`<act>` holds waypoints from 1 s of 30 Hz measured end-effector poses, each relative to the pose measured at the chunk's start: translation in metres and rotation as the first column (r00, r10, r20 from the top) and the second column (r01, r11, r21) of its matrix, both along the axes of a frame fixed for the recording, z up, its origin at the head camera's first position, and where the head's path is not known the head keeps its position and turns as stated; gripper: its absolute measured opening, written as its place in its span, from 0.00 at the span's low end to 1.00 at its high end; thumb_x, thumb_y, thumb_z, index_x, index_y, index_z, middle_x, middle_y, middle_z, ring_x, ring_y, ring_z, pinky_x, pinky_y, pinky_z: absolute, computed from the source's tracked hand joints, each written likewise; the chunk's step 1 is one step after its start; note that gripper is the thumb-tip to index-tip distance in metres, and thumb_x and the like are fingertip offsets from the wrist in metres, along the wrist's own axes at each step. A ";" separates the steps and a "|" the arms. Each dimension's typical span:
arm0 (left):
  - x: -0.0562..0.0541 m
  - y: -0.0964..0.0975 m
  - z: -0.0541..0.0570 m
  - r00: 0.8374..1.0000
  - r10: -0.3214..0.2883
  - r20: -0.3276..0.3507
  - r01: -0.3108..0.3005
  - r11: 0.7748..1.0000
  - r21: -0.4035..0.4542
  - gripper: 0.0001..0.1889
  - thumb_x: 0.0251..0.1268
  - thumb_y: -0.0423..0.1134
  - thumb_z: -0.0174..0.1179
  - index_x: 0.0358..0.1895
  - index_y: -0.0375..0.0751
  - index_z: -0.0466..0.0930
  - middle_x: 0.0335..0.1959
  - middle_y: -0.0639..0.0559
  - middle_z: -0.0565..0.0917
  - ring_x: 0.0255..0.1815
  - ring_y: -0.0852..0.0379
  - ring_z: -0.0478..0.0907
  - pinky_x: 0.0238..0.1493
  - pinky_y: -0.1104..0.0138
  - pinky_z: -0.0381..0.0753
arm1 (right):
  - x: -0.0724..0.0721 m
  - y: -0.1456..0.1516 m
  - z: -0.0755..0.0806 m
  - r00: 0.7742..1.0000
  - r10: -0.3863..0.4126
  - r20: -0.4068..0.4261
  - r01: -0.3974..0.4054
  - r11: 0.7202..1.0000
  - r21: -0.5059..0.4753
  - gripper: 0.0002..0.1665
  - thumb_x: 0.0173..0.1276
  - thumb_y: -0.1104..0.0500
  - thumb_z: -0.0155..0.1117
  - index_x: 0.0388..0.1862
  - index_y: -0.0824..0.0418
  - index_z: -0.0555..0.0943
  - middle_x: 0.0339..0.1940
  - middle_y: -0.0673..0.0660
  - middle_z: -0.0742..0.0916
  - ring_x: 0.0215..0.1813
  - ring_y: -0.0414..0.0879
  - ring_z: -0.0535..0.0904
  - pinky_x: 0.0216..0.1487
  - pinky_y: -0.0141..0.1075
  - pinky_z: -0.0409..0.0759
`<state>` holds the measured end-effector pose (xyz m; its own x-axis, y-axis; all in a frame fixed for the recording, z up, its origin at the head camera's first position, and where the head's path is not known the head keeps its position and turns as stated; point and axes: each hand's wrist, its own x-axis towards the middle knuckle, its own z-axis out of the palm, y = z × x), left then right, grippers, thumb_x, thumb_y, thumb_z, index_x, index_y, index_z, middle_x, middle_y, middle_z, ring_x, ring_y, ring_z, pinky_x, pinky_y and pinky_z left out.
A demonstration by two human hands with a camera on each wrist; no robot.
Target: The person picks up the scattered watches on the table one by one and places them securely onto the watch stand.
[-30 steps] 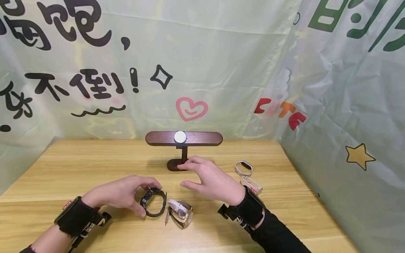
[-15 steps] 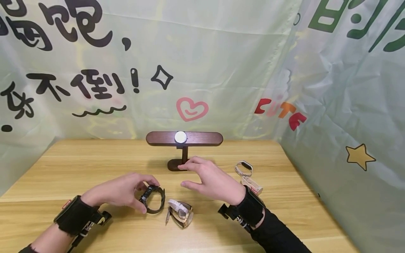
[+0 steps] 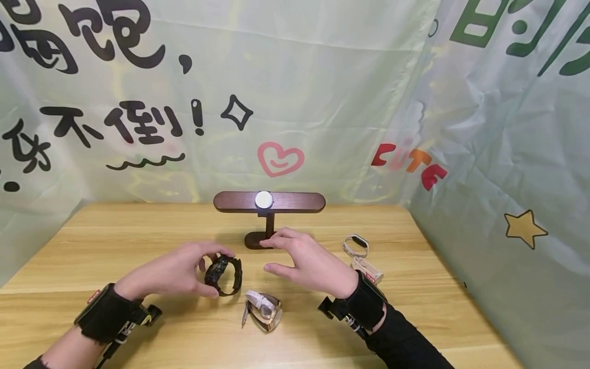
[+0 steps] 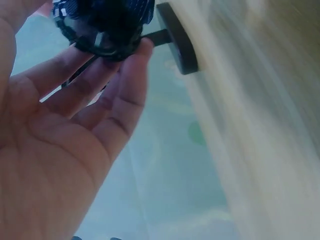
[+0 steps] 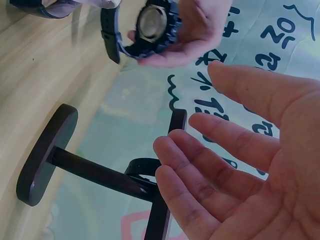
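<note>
My left hand (image 3: pixel 177 271) pinches a black wristwatch (image 3: pixel 214 271) by its case, thumb on the near side and fingers on the far side. Its strap is looped and points right. Seen from the right wrist, the metal case back (image 5: pixel 152 22) faces the camera. My right hand (image 3: pixel 306 261) is held out with fingers spread and nothing in it, just in front of a dark wooden watch stand (image 3: pixel 297 202). A watch with a bright, glaring face (image 3: pixel 264 200) is strapped on the stand's bar. Part of the stand's base is hidden behind my right fingers.
In front, between the hands, a white-strapped watch (image 3: pixel 260 302) and a gold-rimmed watch (image 3: pixel 275 319) lie bunched together. Right of my right hand are a pale fitness band (image 3: pixel 355 247) and a beige strap-like item (image 3: pixel 367 269) with a red label. Printed cloth (image 3: pixel 322 102) hangs behind the table.
My left hand has moved the black watch away from me, toward the stand, and turned it a little. The gap to the bunched watches has grown. My right hand stays in place.
</note>
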<state>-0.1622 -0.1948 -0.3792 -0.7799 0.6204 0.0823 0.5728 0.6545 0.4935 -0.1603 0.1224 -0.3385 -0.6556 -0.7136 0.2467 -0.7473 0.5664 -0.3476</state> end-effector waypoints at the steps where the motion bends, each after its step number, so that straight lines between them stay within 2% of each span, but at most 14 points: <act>1: 0.001 0.002 0.001 0.999 0.006 -0.034 -0.006 1.000 -0.006 0.39 0.51 0.50 0.84 0.70 0.57 0.79 0.68 0.52 0.84 0.48 0.58 0.81 0.50 0.60 0.85 | 0.000 0.000 0.000 1.000 0.001 -0.002 -0.001 1.000 0.000 0.28 0.78 0.50 0.71 0.72 0.58 0.82 0.61 0.55 0.87 0.60 0.45 0.85 0.63 0.40 0.87; 3: 0.002 0.005 0.003 0.995 0.004 -0.102 -0.005 1.000 -0.006 0.40 0.51 0.49 0.84 0.70 0.61 0.79 0.68 0.54 0.84 0.51 0.58 0.82 0.51 0.57 0.87 | 0.000 0.000 0.001 1.000 0.001 -0.005 -0.001 1.000 0.000 0.28 0.78 0.50 0.71 0.72 0.58 0.82 0.62 0.55 0.87 0.61 0.45 0.85 0.64 0.41 0.87; 6: 0.004 0.009 0.006 0.979 -0.003 -0.204 0.009 0.999 0.031 0.41 0.49 0.45 0.85 0.70 0.61 0.80 0.65 0.55 0.84 0.53 0.58 0.82 0.50 0.58 0.87 | 0.000 0.000 0.002 1.000 0.005 -0.006 -0.005 1.000 -0.003 0.27 0.78 0.50 0.70 0.72 0.58 0.82 0.63 0.55 0.87 0.61 0.46 0.85 0.64 0.41 0.86; 10: 0.006 0.013 0.008 0.944 -0.007 -0.330 0.040 0.995 0.093 0.42 0.44 0.39 0.87 0.69 0.49 0.81 0.60 0.55 0.84 0.48 0.60 0.81 0.44 0.64 0.88 | 0.000 -0.003 0.003 1.000 0.006 0.004 -0.006 1.000 -0.016 0.28 0.78 0.49 0.70 0.72 0.58 0.82 0.64 0.55 0.87 0.61 0.46 0.85 0.63 0.40 0.86; 13: 0.007 0.016 0.009 0.911 0.004 -0.413 0.050 0.992 0.118 0.44 0.41 0.38 0.88 0.69 0.42 0.80 0.60 0.53 0.84 0.51 0.58 0.84 0.51 0.60 0.91 | 0.001 -0.004 0.003 1.000 -0.001 0.005 0.001 1.000 -0.026 0.29 0.78 0.49 0.71 0.73 0.58 0.81 0.63 0.55 0.87 0.61 0.44 0.85 0.62 0.39 0.87; 17: 0.008 0.022 0.010 0.874 0.021 -0.485 0.059 0.987 0.150 0.45 0.37 0.37 0.90 0.65 0.40 0.77 0.57 0.52 0.86 0.51 0.57 0.85 0.53 0.56 0.92 | 0.001 -0.005 0.002 1.000 -0.015 -0.009 0.015 0.999 -0.046 0.31 0.77 0.49 0.72 0.74 0.58 0.80 0.61 0.54 0.87 0.59 0.43 0.85 0.62 0.39 0.87; 20: 0.009 0.027 0.012 0.849 0.028 -0.528 0.074 0.983 0.171 0.43 0.34 0.36 0.90 0.60 0.39 0.77 0.52 0.53 0.86 0.47 0.58 0.84 0.50 0.58 0.92 | 0.001 -0.006 0.000 1.000 -0.024 -0.014 0.023 0.998 -0.064 0.33 0.76 0.48 0.73 0.75 0.57 0.79 0.61 0.54 0.87 0.61 0.44 0.85 0.64 0.40 0.87; 23: 0.010 0.030 0.013 0.824 0.021 -0.567 0.106 0.976 0.190 0.42 0.33 0.35 0.90 0.58 0.38 0.78 0.52 0.52 0.86 0.48 0.58 0.85 0.50 0.59 0.93 | 0.002 -0.007 -0.002 1.000 -0.029 -0.008 0.029 0.996 -0.081 0.36 0.75 0.48 0.74 0.77 0.57 0.77 0.63 0.54 0.86 0.64 0.45 0.85 0.67 0.41 0.86; 28: 0.013 0.036 0.015 0.799 0.021 -0.601 0.128 0.971 0.204 0.41 0.33 0.34 0.90 0.58 0.39 0.79 0.54 0.52 0.85 0.51 0.56 0.86 0.54 0.58 0.92 | 0.004 -0.009 -0.002 1.000 -0.024 -0.018 0.022 0.993 -0.115 0.39 0.72 0.48 0.77 0.77 0.58 0.76 0.67 0.55 0.85 0.67 0.47 0.84 0.70 0.42 0.85; 30: 0.015 0.038 0.016 0.795 0.023 -0.606 0.128 0.970 0.205 0.41 0.34 0.34 0.90 0.59 0.40 0.80 0.54 0.53 0.84 0.52 0.56 0.86 0.55 0.59 0.92 | 0.005 -0.009 -0.002 1.000 -0.017 -0.024 0.013 0.992 -0.129 0.40 0.71 0.48 0.78 0.77 0.59 0.76 0.68 0.56 0.85 0.67 0.48 0.84 0.70 0.42 0.85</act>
